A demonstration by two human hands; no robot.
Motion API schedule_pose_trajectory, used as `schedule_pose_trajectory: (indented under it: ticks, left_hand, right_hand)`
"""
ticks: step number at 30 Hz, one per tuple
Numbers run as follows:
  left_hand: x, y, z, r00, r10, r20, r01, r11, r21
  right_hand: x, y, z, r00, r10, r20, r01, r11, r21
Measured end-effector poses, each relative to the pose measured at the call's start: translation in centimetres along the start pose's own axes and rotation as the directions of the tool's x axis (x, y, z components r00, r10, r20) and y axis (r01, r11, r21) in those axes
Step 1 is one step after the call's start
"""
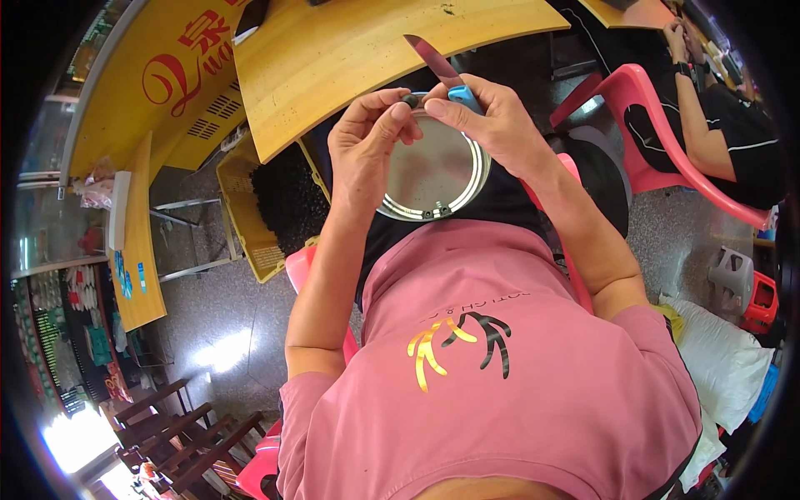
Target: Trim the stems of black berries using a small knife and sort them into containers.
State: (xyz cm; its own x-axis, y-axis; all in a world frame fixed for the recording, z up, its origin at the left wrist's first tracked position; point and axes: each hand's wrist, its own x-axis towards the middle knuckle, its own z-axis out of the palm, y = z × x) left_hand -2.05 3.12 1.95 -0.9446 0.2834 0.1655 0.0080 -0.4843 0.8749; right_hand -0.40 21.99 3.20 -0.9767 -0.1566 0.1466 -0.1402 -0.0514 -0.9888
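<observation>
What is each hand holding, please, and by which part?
The right hand holds a knife by its blue handle. The left hand pinches a small dark piece; by which part, I cannot tell.

Pink T-shirt [483, 408] — seemingly dark trousers [510, 204]

We are finding the dark lump [410, 99] at the left hand [364, 143] too small to identify; the right hand [498, 121] is hiding part of the knife handle [463, 97], and the top edge is cropping the bench [350, 54].
</observation>
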Motion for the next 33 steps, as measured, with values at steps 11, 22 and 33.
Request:
schedule_pose_trajectory:
  ticks: [11,22,33]
  left_hand:
    - [-0.6,-0.5,1.7,0.994,0.102,-0.033,-0.093,0.973,0.21]
    - [-0.9,-0.1,2.0,0.997,0.073,-0.027,-0.059,0.937,0.344]
    - [-0.9,0.0,1.6,0.995,0.079,-0.065,-0.054,0.946,0.318]
  right_hand:
    - [0.0,0.0,-0.2,0.998,-0.057,-0.014,0.057,0.998,0.019]
    - [-0.1,-0.5,-0.3,0.999,0.009,0.042,-0.014,0.993,0.116]
    - [-0.1,0.2,-0.2,0.973,-0.23,-0.037,0.215,0.949,-0.23]
